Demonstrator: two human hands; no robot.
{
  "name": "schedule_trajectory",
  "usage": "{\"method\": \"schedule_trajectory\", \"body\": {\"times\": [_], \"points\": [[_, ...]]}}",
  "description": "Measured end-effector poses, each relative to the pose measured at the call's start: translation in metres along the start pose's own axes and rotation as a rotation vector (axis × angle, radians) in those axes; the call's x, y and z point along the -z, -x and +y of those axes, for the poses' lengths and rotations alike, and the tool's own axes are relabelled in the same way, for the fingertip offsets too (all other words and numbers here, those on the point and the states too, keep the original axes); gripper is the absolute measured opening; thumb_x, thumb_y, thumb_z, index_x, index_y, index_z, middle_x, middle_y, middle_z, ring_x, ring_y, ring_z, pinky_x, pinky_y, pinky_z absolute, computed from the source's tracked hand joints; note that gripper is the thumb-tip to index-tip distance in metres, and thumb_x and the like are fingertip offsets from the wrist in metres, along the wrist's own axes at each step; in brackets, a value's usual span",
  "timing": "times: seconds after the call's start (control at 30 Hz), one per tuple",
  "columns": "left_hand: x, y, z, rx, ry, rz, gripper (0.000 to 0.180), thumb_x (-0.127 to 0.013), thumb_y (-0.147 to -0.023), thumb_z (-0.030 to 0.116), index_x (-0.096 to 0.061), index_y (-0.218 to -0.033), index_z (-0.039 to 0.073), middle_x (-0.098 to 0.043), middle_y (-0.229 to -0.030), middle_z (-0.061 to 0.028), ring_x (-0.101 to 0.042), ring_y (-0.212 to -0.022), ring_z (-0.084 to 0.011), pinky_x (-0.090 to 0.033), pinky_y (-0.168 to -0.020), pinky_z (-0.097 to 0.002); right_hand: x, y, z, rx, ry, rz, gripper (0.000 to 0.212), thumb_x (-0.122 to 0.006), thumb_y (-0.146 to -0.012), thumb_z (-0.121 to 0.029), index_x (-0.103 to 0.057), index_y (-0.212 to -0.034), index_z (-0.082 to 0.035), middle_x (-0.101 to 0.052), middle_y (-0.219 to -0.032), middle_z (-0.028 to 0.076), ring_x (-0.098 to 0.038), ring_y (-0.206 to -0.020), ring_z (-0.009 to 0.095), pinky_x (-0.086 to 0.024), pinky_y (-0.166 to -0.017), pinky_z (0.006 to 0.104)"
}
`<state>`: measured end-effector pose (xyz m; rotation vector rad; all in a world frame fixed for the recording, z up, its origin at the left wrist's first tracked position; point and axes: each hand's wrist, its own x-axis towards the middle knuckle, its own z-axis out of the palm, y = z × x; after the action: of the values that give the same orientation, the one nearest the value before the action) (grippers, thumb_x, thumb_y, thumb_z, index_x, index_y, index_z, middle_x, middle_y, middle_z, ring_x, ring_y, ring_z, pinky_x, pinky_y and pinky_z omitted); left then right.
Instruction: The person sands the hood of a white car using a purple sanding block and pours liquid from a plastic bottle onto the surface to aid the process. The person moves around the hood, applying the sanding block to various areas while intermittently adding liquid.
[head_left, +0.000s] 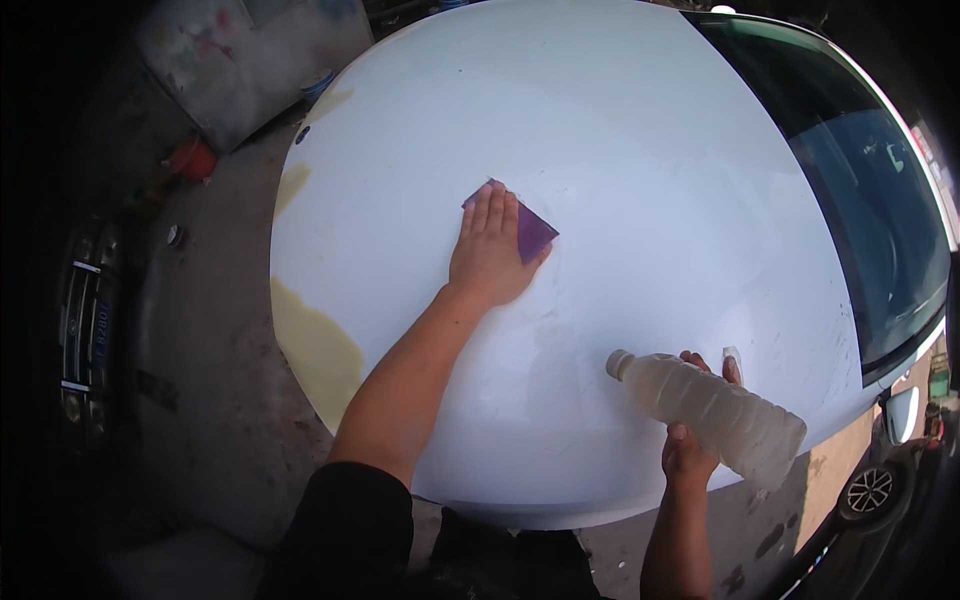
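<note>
My left hand [490, 255] lies with its fingers together over a purple sheet of sandpaper [537, 232], holding it against the white car hood [620, 130]. Corners of the sheet stick out past the fingertips and beside the thumb. Lower right, my right hand [690, 455] is wrapped round a clear ribbed plastic bottle [725, 412]. The bottle is tilted, its capped end toward the upper left, above the hood. Its inside looks cloudy. Whether the cap has a hole cannot be made out.
Yellowish patches [315, 345] mark the hood's left edge. The windshield [860, 190] and side mirror [901, 415] are at right. A red bucket [192, 158] stands on the floor at upper left. Dark cars stand at far left [85, 330] and lower right [870, 520].
</note>
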<state>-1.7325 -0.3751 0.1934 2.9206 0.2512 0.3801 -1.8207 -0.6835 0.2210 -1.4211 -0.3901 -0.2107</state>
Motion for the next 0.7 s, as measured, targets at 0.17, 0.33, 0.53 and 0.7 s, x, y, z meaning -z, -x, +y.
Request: {"method": "schedule_trajectory", "body": {"times": [0.17,0.33,0.53,0.7], "points": [[0.000,0.155,0.051,-0.187,0.175,-0.215,0.099,-0.067,-0.086,0.049,-0.017,-0.152,-0.005,-0.011,-0.161,-0.0224,-0.005,-0.151,-0.0336,-0.007,-0.122,-0.0460,0.015,0.002,-0.011,0.034,0.067,-0.062,0.108,-0.085,-0.075,-0.041,-0.018,-0.151,-0.005,-0.053,-0.135,0.023,-0.051,-0.126,0.032,-0.044,-0.103,0.0465],[0.003,0.115,-0.109,0.238,-0.053,-0.004,0.084,-0.044,-0.099,0.050,-0.012,-0.152,-0.007,-0.010,-0.161,-0.0239,-0.005,-0.151,-0.0355,-0.006,-0.122,-0.0447,0.017,0.015,-0.018,-0.014,0.033,-0.082,0.108,-0.085,-0.075,-0.042,-0.017,-0.151,-0.006,-0.052,-0.135,0.024,-0.050,-0.127,0.032,-0.043,-0.104,0.0471],[-0.007,0.110,0.089,-0.123,0.163,-0.060,0.091,-0.060,-0.091,0.048,-0.019,-0.151,-0.007,-0.015,-0.160,-0.0232,-0.010,-0.150,-0.0335,-0.009,-0.123,-0.0445,0.022,0.027,-0.020,-0.048,0.028,-0.042,0.110,-0.085,-0.075,-0.042,-0.016,-0.152,-0.006,-0.051,-0.137,0.024,-0.050,-0.128,0.033,-0.043,-0.104,0.0469],[0.009,0.191,0.045,-0.019,0.119,-0.175,0.090,-0.059,-0.092,0.047,-0.017,-0.151,-0.007,-0.013,-0.160,-0.0249,-0.009,-0.150,-0.0365,-0.009,-0.122,-0.0455,0.043,0.029,-0.036,-0.014,0.066,-0.100,0.110,-0.085,-0.074,-0.043,-0.016,-0.152,-0.005,-0.051,-0.137,0.023,-0.049,-0.129,0.033,-0.042,-0.104,0.0481]]}}
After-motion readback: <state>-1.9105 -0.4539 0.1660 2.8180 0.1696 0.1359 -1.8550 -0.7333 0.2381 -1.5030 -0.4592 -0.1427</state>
